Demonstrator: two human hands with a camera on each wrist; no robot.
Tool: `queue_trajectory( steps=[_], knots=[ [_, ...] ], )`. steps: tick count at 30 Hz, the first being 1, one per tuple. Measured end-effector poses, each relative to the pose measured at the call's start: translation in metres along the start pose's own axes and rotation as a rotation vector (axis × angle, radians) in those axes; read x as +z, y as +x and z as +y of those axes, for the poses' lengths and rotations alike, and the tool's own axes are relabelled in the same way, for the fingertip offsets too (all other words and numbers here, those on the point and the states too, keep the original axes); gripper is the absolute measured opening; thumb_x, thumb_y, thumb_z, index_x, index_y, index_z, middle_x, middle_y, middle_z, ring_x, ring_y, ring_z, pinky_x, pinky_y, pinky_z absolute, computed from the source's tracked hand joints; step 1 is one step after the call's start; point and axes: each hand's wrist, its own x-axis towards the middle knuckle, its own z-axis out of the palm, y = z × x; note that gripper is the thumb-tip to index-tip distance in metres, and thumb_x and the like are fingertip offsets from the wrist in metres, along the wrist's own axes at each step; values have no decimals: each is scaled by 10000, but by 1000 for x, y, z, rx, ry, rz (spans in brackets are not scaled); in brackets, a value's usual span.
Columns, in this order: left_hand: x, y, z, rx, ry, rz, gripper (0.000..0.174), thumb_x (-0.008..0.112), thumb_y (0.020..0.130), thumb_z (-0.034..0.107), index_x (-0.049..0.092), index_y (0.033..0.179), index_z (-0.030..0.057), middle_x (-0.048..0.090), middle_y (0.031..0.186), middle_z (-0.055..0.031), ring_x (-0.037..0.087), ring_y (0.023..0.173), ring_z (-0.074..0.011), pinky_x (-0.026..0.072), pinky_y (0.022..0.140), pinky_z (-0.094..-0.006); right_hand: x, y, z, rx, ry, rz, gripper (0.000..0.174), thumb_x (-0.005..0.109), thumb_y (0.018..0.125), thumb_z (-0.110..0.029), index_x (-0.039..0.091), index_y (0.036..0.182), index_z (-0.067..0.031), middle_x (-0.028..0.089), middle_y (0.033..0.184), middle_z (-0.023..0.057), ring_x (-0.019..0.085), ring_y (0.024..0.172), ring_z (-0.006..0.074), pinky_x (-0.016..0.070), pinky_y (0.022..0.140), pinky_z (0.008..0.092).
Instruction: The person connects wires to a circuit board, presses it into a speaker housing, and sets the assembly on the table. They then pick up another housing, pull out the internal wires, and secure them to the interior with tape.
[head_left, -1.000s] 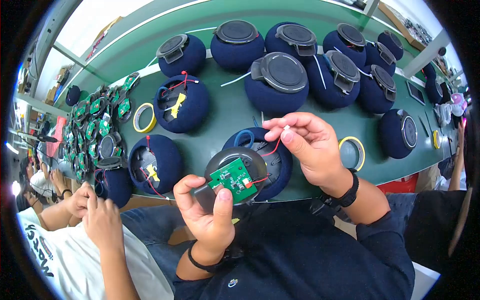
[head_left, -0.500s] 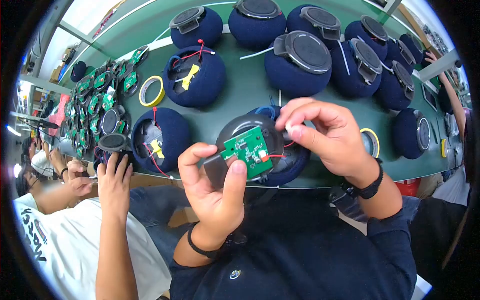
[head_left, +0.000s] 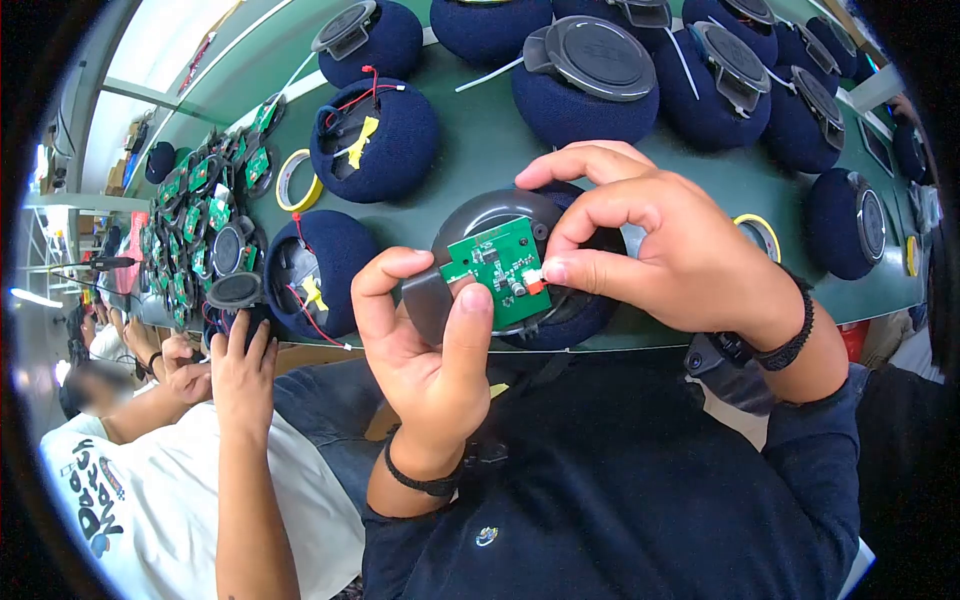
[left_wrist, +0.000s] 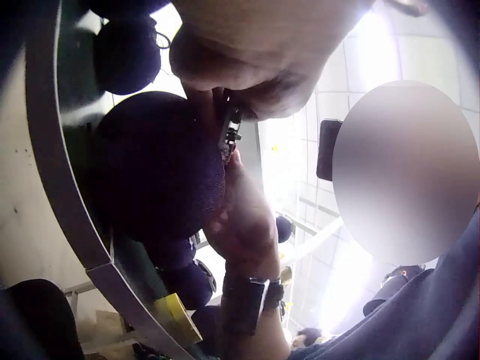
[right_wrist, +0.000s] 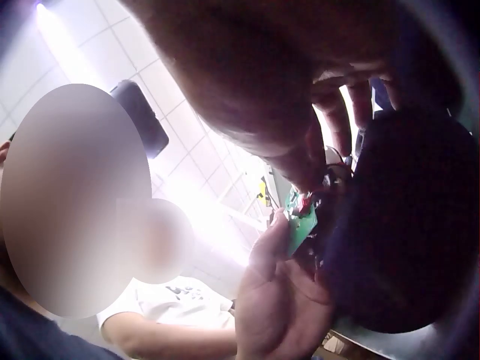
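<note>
In the head view my left hand (head_left: 425,365) grips a round black plastic cover (head_left: 462,222) by its edge tab, the thumb over a green circuit board (head_left: 490,250) mounted on it. My right hand (head_left: 665,245) pinches a small white plug (head_left: 547,272) between thumb and index finger, right at the red-and-white connector (head_left: 533,284) on the board's edge. A navy fabric-covered round speaker (head_left: 575,332) sits directly behind the cover, partly hidden by it and the right hand. The right wrist view shows the board (right_wrist: 301,231) edge-on between both hands.
Two navy speakers with loose red wires, one (head_left: 375,145) behind the other (head_left: 318,270), stand at left. Yellow tape rolls (head_left: 298,180) lie on the green table (head_left: 470,150). Boards on black covers (head_left: 205,215) pile up farther left. Capped speakers (head_left: 590,100) line the back. Another person's hand (head_left: 243,375) works at left.
My right hand has brought the plug on the red wire down and in to the board's connector. My left hand keeps its grip on the cover. The head view has shifted.
</note>
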Motion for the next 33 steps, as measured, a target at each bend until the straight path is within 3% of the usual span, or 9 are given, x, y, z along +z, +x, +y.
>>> queue_trajectory(
  steps=[7,10,12,18,23,26,28,33],
  knots=[
    [5,4,3,-22,3,-27,440,679,962,-13,420,1311,53,667,1078,-88,634,961,-94,479,838,-227,2,-2,-1,6,-18,37,115,790,864,-166,764,897,-59,659,1308,137,578,1252,296,431,1050,396],
    [5,2,1,-6,3,-41,446,688,958,-9,421,1309,56,648,1085,-79,634,957,-92,479,838,-224,9,-5,4,57,79,85,160,782,875,-235,765,867,-76,664,1268,174,578,1246,328,439,1049,415],
    [3,-1,-2,-7,25,-40,449,692,956,-8,420,1309,56,629,1097,-75,634,960,-93,481,841,-225,10,-7,7,116,247,86,155,805,862,-219,758,855,-71,677,1232,158,574,1260,302,435,1048,399],
    [8,-3,-2,25,90,-61,453,702,950,-4,423,1302,55,575,1136,-69,628,972,-103,486,853,-234,6,-7,11,125,320,42,176,819,868,-230,764,884,-64,686,1204,166,574,1280,269,441,1041,387],
    [8,4,7,-10,228,-78,446,692,957,-10,423,1307,53,581,1144,-74,622,989,-108,486,872,-242,11,-11,16,151,379,79,160,796,887,-199,771,945,-52,675,1252,179,584,1286,271,439,1058,384],
    [11,6,7,-76,64,-4,397,676,965,14,467,1300,52,625,1069,-43,592,927,-91,464,847,-238,12,-12,17,178,428,104,149,790,884,-180,770,962,-54,657,1303,196,584,1298,279,429,1079,377],
    [11,5,5,-79,72,9,394,663,970,2,463,1306,51,641,1077,-47,603,936,-92,470,847,-238,15,-13,21,86,337,143,169,805,870,-188,744,961,-59,655,1287,182,593,1274,261,430,1076,370],
    [8,5,3,-84,43,-16,400,671,971,11,460,1307,57,653,1088,-56,615,950,-100,477,847,-239,17,-7,21,70,415,159,216,822,854,-197,666,926,-66,654,1221,137,603,1202,225,433,1060,355]
  ],
)
